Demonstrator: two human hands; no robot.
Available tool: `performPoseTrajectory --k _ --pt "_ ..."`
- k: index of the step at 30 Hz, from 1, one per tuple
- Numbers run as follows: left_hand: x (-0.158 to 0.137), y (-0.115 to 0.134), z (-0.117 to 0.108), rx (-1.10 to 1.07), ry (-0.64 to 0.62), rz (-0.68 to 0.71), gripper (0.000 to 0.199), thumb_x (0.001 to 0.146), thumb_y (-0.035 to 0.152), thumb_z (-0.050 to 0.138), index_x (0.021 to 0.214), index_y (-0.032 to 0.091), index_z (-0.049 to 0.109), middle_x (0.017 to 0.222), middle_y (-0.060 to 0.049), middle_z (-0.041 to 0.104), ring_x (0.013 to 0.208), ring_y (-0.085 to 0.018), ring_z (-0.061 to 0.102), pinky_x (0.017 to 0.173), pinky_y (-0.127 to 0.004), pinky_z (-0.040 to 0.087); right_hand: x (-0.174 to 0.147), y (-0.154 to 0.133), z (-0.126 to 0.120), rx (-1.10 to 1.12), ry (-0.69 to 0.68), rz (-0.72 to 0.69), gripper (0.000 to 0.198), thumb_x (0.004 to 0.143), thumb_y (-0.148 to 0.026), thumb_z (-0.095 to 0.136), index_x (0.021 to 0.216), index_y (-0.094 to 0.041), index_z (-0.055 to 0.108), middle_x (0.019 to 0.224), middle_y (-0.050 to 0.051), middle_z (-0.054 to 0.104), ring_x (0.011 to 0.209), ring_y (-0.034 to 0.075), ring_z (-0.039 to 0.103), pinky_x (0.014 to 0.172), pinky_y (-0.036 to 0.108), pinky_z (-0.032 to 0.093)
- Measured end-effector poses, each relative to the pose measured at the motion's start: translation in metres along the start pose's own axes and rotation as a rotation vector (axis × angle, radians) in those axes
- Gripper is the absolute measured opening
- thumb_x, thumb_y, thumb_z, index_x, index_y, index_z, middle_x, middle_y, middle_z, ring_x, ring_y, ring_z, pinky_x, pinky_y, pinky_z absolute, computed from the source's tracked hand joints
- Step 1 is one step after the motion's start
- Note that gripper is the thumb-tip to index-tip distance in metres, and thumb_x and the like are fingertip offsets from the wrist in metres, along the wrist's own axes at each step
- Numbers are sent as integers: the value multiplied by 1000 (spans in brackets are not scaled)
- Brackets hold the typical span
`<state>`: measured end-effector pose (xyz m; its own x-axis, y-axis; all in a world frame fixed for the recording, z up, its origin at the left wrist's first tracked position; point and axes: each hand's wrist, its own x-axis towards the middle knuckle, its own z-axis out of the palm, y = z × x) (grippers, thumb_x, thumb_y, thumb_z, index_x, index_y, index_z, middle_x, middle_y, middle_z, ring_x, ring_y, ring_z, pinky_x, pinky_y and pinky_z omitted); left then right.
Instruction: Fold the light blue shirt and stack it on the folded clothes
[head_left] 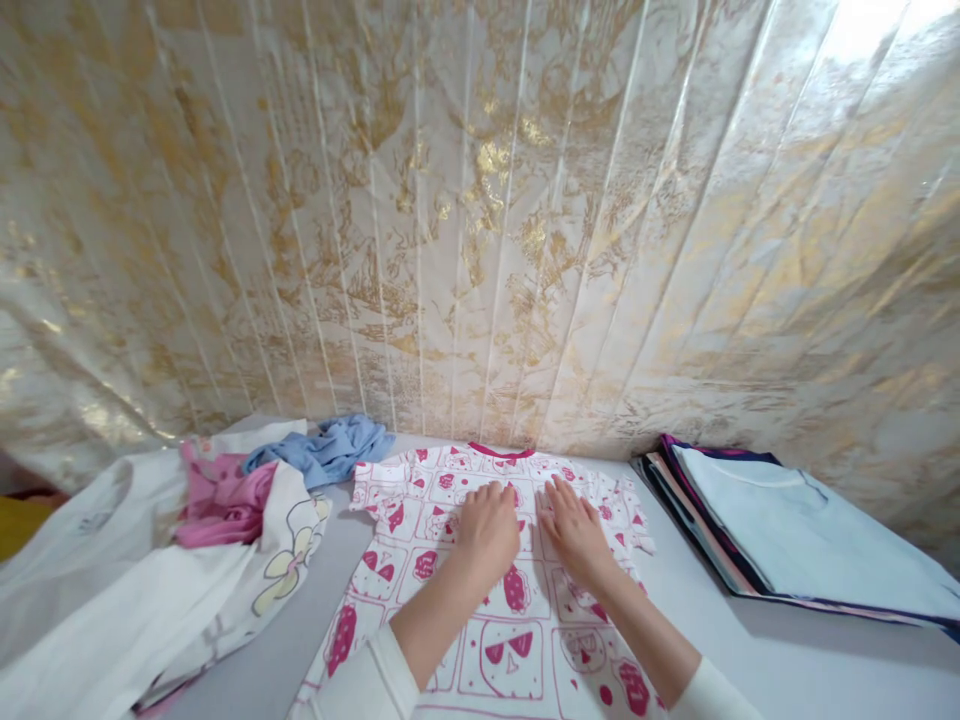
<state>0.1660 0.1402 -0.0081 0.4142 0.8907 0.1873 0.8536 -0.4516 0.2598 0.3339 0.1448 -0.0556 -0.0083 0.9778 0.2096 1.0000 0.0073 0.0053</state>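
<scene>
A white T-shirt with a pink cartoon print (511, 655) lies spread on the pale table, its pink neckline toward the wall and both short sleeves out to the sides. My left hand (491, 522) rests on the upper chest of the shirt, left of its middle, with the fingers bent and lying on the cloth. Just to the right, my right hand (576, 530) lies on the same shirt, its fingers stretched out and flat. A narrow gap of printed cloth shows between the two hands. Neither hand grips anything.
Loose clothes are heaped at left: a white garment (97, 580), a pink one (225, 495) and a blue one (330, 450). On the right sits a stack of folded clothes (817, 530), light blue on top. Behind the table (697, 640) hangs a gold-patterned shiny curtain (480, 220).
</scene>
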Motion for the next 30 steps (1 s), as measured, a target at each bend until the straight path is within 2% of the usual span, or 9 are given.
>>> performPoseTrajectory --k 3,7,11,14,18,21,26,30 --pt "11 -47 5 64 32 -73 40 95 25 47 133 13 52 143 -16 48 135 -30 40 109 -46 32 -4 -24 1 15 -29 2 53 98 -37 34 145 -14 43 154 11 35 142 24 31 113 43 27" --pt "19 -92 13 122 35 -163 49 97 37 44 143 19 42 153 -10 36 142 -26 29 113 -43 26 -7 -22 -1 18 -58 61 59 98 -44 36 148 -13 38 156 11 29 144 27 26 115 44 23" --pt "27 -120 11 163 30 -283 49 99 36 38 144 17 40 155 -11 33 143 -26 27 113 -43 25 -7 -4 3 -2 -46 74 58 98 -45 36 147 -15 39 156 10 31 144 27 27 115 44 23" --pt "29 -131 8 172 3 -288 50 100 36 36 146 17 38 155 -9 32 144 -23 26 113 -40 24 -7 6 7 -16 -34 102 56 98 -43 36 147 -15 40 155 11 32 144 28 27 114 46 23" --pt "24 -132 5 190 -7 -263 51 99 36 37 146 15 38 155 -11 31 144 -24 26 113 -42 24 -7 9 8 -4 -38 114 59 98 -45 34 148 -15 37 156 11 32 144 28 26 114 47 22" --pt "20 -120 5 205 6 -236 51 98 32 37 145 12 39 154 -15 31 143 -28 28 112 -46 25 -7 9 6 14 -54 116 61 97 -47 34 149 -14 36 156 12 31 144 29 25 115 48 21" --pt "29 -83 11 182 -27 2 50 100 34 33 147 15 37 155 -8 30 144 -19 26 116 -36 22 8 -1 -3 63 -91 49 60 98 -42 36 147 -8 37 155 18 30 144 32 26 114 51 22" --pt "42 -69 21 171 -46 87 49 101 33 32 146 16 38 154 -7 33 143 -19 28 115 -37 25 32 -28 -4 109 -81 -156 51 100 -42 33 147 -22 40 155 4 33 145 18 25 116 34 23"
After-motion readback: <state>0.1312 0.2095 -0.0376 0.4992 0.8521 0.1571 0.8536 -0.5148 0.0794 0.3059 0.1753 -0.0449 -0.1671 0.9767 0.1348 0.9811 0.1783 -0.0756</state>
